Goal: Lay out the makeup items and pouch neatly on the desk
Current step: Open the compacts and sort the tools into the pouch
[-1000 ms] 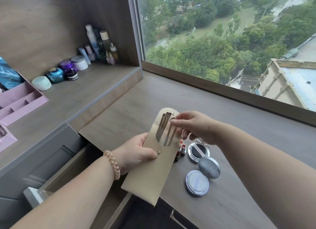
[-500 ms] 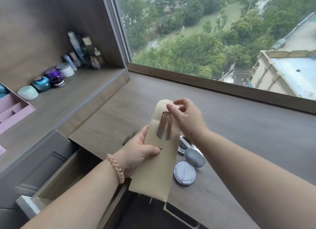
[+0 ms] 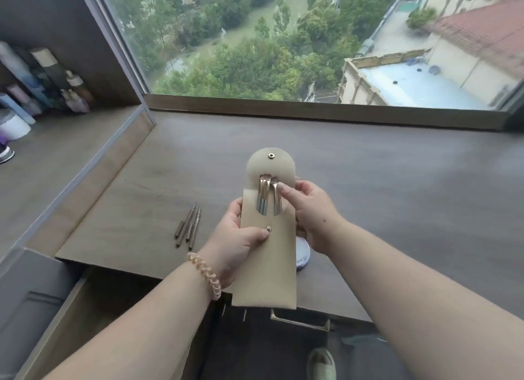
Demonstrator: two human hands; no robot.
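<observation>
A long beige pouch (image 3: 266,269) is held upright above the desk's front edge, its snap flap open at the top. Several gold-handled makeup tools (image 3: 268,198) stick out of its cut-out. My left hand (image 3: 241,238) grips the pouch's left side with the thumb by the lower snap. My right hand (image 3: 309,209) is at the pouch's right edge, its fingertips pinching the top of one tool. Several thin brown makeup pencils (image 3: 188,228) lie on the desk (image 3: 397,195) to the left. A white round compact (image 3: 303,255) peeks out behind the pouch.
An open drawer (image 3: 93,308) sits below the desk at front left. A raised side shelf (image 3: 56,153) on the left holds bottles and jars (image 3: 42,82). A drawer handle (image 3: 300,321) shows under the desk edge. A large window runs behind the desk.
The view has swung right and down. The pouch now stands straighter with its flap fully open. My right hand has shifted from the flap to the tool tips.
</observation>
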